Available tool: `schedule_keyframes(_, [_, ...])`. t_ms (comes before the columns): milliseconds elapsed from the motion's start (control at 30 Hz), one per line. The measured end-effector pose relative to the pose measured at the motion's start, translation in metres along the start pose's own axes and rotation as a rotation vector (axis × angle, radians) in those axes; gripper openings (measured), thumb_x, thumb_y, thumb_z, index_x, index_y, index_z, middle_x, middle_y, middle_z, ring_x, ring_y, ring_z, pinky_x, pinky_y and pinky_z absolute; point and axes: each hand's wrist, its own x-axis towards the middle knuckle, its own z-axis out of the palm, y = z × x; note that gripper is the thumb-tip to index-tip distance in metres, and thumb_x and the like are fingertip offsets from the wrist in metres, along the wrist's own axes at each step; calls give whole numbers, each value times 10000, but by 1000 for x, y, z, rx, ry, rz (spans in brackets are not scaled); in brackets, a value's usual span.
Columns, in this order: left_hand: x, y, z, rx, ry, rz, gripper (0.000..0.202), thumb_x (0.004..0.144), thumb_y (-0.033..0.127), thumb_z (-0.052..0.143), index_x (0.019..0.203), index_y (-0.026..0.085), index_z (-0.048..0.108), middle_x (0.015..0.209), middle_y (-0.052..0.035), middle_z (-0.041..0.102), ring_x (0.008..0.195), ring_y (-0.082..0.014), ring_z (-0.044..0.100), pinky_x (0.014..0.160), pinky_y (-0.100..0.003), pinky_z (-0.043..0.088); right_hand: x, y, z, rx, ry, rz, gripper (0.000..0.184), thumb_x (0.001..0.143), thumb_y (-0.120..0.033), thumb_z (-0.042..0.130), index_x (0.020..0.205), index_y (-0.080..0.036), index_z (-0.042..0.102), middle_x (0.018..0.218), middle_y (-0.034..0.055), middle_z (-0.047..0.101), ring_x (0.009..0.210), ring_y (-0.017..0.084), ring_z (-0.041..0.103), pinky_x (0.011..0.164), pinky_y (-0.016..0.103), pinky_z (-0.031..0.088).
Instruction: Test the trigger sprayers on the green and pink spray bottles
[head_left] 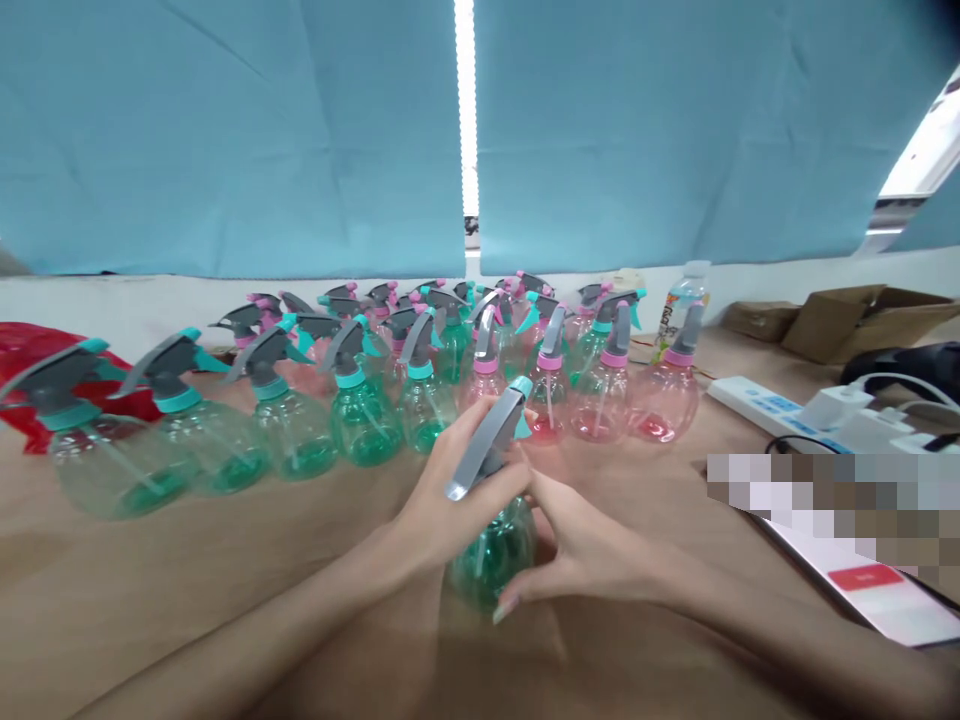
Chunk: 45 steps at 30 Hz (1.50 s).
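Two hands meet on one green spray bottle (487, 565), nearest you at the centre of the brown surface (225, 590). Its long axis runs close to upright. The grey spray head (484, 445) slants from near left to far right, so its teal nozzle points away from you and a little right. Your left hand (439, 515) has its grip closed round the neck and shoulder. Your right hand (581, 545) cups the lower body from the right, grip closed on it, fingertips at the base. The clear green body shows a dip tube inside; whether it holds liquid cannot be told. Beyond, a row of like bottles stands upright: green bottles (292, 435) to the left, pink bottles (607, 400) to the right, each with a tube inside and deeper colour at the bottom. More crowd behind them. A red bag (22, 350) lies far left. A water bottle (681, 300), a white power strip (757, 400) and cardboard boxes (840, 315) lie far right, before the blue curtain (225, 130).
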Motion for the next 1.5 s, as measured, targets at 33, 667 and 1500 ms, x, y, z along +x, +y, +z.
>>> schedule_keyframes(33, [0, 0, -1, 5, 20, 5, 340, 762, 211, 579, 1102, 224, 568, 870, -27, 654, 813, -219, 649, 737, -383, 553, -1, 2, -1, -55, -18, 10, 940, 660, -431, 853, 1440, -278, 351, 1413, 96, 498, 1269, 316, 499, 1015, 465, 467])
schedule_keyframes(667, [3, -3, -17, 128, 72, -53, 142, 721, 229, 503, 856, 262, 530, 664, 36, 521, 544, -146, 473, 592, -313, 476, -44, 67, -18, -592, -39, 156, 829, 810, -630, 640, 1493, -258, 356, 1566, 104, 305, 1430, 331, 270, 1151, 545, 261])
schedule_keyframes(1500, [2, 6, -16, 165, 73, -35, 114, 711, 207, 479, 801, 199, 549, 713, 18, 542, 598, -132, 479, 562, -264, 404, -46, 61, -23, -587, -140, 189, 856, 830, -657, 590, 1517, -264, 262, 1591, 65, 198, 1455, 326, 171, 1163, 558, 199])
